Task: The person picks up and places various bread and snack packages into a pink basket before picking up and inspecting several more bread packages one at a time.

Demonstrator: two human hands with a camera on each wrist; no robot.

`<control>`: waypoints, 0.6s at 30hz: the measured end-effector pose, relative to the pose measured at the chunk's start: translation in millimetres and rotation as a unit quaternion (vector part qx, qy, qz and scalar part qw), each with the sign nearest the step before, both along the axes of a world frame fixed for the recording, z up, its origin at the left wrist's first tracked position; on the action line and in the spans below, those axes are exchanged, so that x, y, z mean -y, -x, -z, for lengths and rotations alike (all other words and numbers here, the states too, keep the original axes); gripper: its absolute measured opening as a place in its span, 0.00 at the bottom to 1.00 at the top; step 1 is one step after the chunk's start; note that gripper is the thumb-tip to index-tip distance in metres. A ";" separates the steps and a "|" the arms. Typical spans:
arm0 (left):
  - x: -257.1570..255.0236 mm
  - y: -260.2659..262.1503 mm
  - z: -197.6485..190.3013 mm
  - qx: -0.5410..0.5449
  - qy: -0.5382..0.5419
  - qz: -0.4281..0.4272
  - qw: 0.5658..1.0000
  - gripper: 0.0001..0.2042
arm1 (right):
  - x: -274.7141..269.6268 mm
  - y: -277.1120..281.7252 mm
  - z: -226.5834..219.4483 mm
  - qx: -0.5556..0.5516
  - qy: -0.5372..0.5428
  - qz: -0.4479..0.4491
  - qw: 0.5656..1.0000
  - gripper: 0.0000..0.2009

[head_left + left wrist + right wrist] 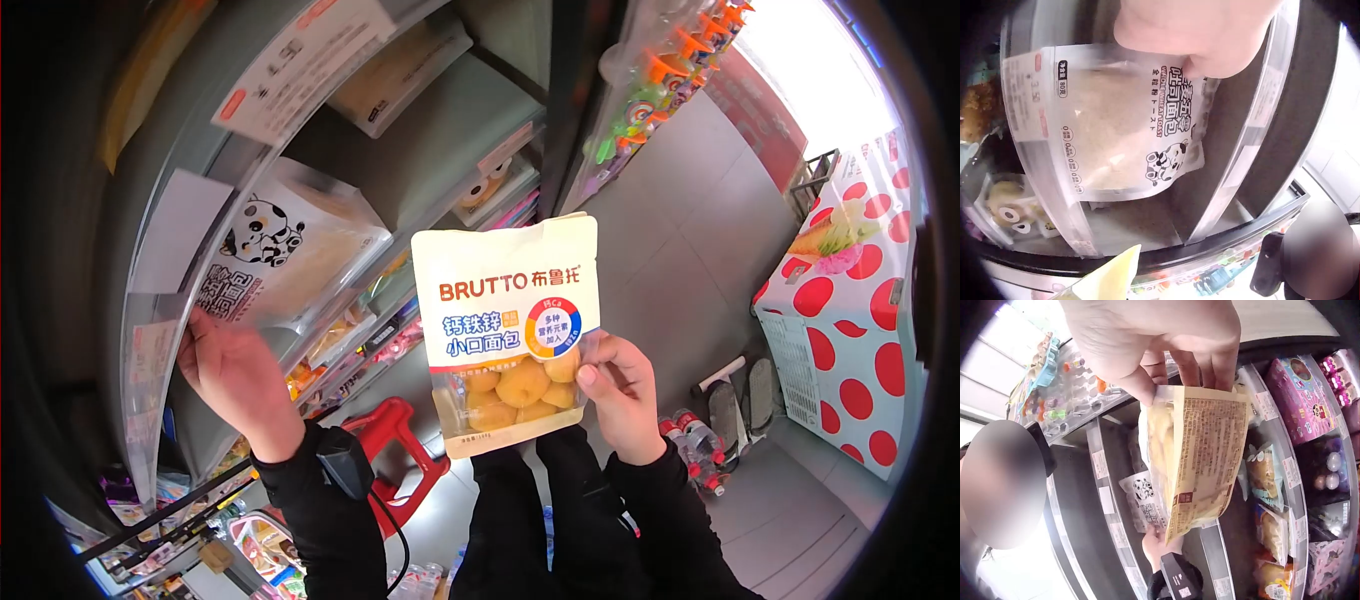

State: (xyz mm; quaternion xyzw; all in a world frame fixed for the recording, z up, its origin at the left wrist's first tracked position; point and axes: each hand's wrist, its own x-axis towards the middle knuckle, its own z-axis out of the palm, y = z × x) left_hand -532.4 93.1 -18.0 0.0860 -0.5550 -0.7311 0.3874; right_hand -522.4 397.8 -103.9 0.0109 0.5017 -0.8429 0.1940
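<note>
A cream bag of small round breads (508, 300), marked BRUTTO and with a clear window, is held up upright in front of the body. My right hand (622, 395) pinches its right edge, thumb on the front; the right wrist view shows the printed back (1207, 456). My left hand (240, 375) reaches into the shelf at the left and grips the end of a white toast bag (290, 240) with a cartoon cow. In the left wrist view that hand (1197, 31) covers the upper edge of the bag, hiding part of its lettering.
A clear price rail (265, 130) edges the shelf. Lower shelves hold packaged breads (1265, 472) and a pink box (1300, 400). A red stool (400, 440) stands below, with bottles (697, 440) and a polka-dot freezer (840, 330) at the right.
</note>
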 end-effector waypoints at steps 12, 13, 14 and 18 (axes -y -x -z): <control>20.4 -37.6 -0.7 0.007 0.032 -0.082 0.996 0.09 | 13.3 -21.5 -4.5 0.012 0.013 0.006 1.000 0.04; 24.2 -43.8 -1.1 0.007 0.019 -0.079 0.997 0.09 | 15.2 -26.5 -6.0 0.013 0.012 0.006 1.000 0.04; 20.5 -46.6 -3.4 0.007 0.017 -0.079 0.997 0.09 | 14.3 -29.3 -7.8 0.019 0.008 0.012 1.000 0.04; 16.7 -55.7 -7.1 0.035 0.017 -0.064 0.997 0.10 | 6.8 -40.8 -16.4 0.053 -0.007 0.022 0.998 0.04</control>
